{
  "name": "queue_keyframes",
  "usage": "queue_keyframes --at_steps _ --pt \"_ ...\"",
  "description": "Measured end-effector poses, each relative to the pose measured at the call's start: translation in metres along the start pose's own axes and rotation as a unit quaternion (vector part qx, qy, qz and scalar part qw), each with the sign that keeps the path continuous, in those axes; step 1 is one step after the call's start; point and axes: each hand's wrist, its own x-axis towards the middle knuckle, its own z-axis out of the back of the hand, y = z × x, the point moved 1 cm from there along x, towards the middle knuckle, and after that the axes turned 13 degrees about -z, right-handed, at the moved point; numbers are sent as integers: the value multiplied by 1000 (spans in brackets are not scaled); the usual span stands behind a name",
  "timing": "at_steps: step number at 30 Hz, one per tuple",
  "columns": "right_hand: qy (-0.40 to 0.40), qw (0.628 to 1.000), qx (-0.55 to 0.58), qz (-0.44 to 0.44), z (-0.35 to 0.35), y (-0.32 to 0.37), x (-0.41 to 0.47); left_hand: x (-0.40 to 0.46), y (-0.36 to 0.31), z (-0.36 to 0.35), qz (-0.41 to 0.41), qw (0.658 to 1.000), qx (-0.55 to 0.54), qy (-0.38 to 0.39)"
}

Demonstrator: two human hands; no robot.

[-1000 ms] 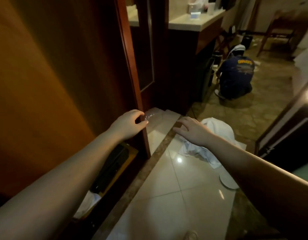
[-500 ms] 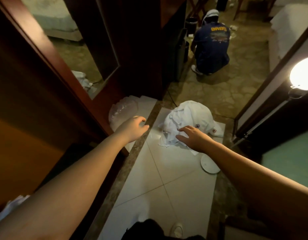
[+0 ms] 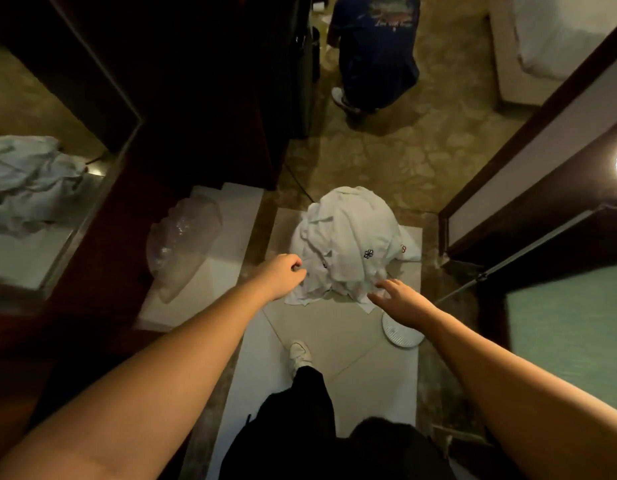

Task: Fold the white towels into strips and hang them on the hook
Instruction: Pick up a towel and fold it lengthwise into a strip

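White towels (image 3: pixel 348 244) heaped on tiled floor (image 3: pixel 320 344). Left hand (image 3: pixel 282 273), fingers curled, at pile's left edge; grip on cloth cannot be told. Right hand (image 3: pixel 398 299) spread, just beside lower right edge.

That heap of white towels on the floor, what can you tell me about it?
The heap of white towels is a crumpled mound of thin white cloth, unfolded, with small dark flower-like emblems on the near-right side. It lies on the pale floor tiles, its far edge reaching the patterned floor beyond. Loose corners spread flat toward the person. The left hand has curled fingers at its near-left edge and seems to pinch the cloth; the right hand reaches with spread fingers at its near-right edge, contact unclear.
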Motion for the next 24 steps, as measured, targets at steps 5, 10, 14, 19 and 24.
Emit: queue_keyframes --at_steps 5,10,14,19,24 --pt "9 995 73 -66 12 13 69 91 30 8 2 999 -1 51" --pt "38 983 121 -132 12 -2 159 185 62 -23 26 996 -37 77" --pt "56 972 157 -164 -2 -23 246 262 87 -66 56 990 -86 94" --pt "78 957 219 -172 -35 -45 348 364 115 -130 110 976 -170 86" --pt "97 955 224 -169 -64 -57 438 452 145 -189 164 957 -235 34"
